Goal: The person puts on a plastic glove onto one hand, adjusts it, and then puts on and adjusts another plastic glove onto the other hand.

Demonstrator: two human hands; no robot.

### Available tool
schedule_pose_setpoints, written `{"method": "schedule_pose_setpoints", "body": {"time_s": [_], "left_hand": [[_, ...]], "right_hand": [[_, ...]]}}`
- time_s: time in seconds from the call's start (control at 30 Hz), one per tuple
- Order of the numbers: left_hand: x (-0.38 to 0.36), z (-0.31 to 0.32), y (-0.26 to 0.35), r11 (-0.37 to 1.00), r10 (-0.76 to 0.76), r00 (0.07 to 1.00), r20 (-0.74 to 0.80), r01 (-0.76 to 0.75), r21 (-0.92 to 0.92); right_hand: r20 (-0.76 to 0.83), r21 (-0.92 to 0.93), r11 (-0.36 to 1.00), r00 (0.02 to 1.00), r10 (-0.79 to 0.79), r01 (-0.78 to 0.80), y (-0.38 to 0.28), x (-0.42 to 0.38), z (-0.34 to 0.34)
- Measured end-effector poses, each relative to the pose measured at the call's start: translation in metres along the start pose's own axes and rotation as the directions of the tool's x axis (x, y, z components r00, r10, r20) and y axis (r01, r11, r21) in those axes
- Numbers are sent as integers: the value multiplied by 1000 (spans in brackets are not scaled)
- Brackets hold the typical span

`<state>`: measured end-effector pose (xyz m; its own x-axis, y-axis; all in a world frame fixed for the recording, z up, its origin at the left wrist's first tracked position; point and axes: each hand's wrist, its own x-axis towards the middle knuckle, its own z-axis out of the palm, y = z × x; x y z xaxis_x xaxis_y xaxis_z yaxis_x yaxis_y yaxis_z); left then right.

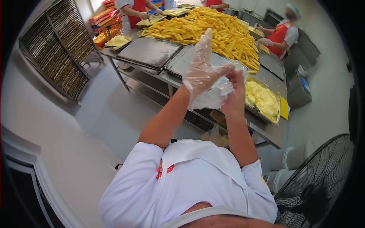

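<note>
I see my left hand (201, 74) raised in the middle of the frame, fingers spread and pointing up, already inside a thin clear plastic glove (213, 91). My right hand (234, 93) is bare and sits just to the right of it, fingers pinched on the loose cuff of the glove near the left wrist. So the 2 hands are together, touching through the plastic, with the left hand open and the right one gripping the glove's edge. Both hands hang in the air in front of the table (266, 131), not resting on it.

Behind the hands, toward the top center, a large heap of yellow sticks (224, 32) covers the far part of the table. To the left of the hands lie 2 dark flat trays (150, 51), side by side. To the right of the hands, a metal pan (262, 98) holds pale yellow pieces; I cannot tell what they are.

At the upper left a tall rack (57, 49) of wire shelves leans in view. At the top left a person in a red apron (137, 7) works at the table, and another in a red apron (281, 36) stands at the upper right. A black fan (319, 182) fills the lower right corner.
</note>
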<state>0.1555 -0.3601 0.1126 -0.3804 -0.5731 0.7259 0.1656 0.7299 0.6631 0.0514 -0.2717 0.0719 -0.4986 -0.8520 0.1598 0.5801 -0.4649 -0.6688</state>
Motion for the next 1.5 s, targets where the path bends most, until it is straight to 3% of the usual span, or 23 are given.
{"method": "schedule_pose_setpoints", "body": {"time_s": [0.07,0.17,0.5,0.53,0.63,0.7,0.73,0.83,0.93,1.0,1.07,1.1,1.17,1.2,1.3,1.33,1.4,1.47,1.5], "left_hand": [[3,4,-2,995,79,996,-28,-77,66],[-3,5,16,949,74,997,4,-72,306],[-1,9,-10,992,105,994,-23,-103,70],[-1,11,-10,999,-5,1000,-12,5,-36],[-1,11,-8,884,-326,943,69,330,-330],[5,7,-11,695,-521,840,149,519,-498],[6,6,-13,630,-567,806,170,557,-541],[7,4,-21,587,-569,802,183,551,-593],[13,8,-30,655,-505,854,126,474,-588],[17,8,-32,683,-452,886,99,416,-601],[17,7,-31,600,-418,900,126,378,-706],[19,4,-21,499,-418,894,162,375,-781],[26,4,-22,515,-392,916,91,300,-803],[30,10,-20,511,-371,925,75,271,-815],[30,9,-8,419,-416,903,106,294,-859],[32,8,-10,393,-414,903,113,290,-872],[33,8,-5,397,-385,912,143,303,-866],[30,15,-9,356,-405,896,183,339,-871],[30,15,-9,385,-408,896,174,342,-857]], "right_hand": [[17,34,999,1000,-24,23,-3,4,-8],[-9,11,999,999,-42,42,-6,4,-3],[-6,-182,972,989,-150,146,-2,-3,3],[-18,-211,966,987,-159,151,-1,-3,2],[119,-602,768,976,-183,217,7,-17,3],[389,-701,479,846,-366,529,10,-32,10],[525,-697,298,748,-406,652,11,-39,13],[630,-693,124,681,-374,710,19,-49,19],[645,-728,60,712,-279,683,26,-36,0],[589,-732,216,759,-276,646,33,-32,-12],[464,-638,522,824,-326,566,39,-37,-16],[475,-632,527,821,-316,568,40,-40,-12],[475,-637,518,820,-321,572,39,-46,-5],[514,-668,433,796,-320,605,40,-43,-8],[529,-634,385,739,-418,671,35,-32,-9],[319,-601,635,874,-367,486,37,-34,-9],[192,-405,869,956,-223,284,27,-32,-5],[241,-343,915,961,-134,214,24,-33,-6],[337,-391,876,930,-149,283,22,-33,-9]]}}
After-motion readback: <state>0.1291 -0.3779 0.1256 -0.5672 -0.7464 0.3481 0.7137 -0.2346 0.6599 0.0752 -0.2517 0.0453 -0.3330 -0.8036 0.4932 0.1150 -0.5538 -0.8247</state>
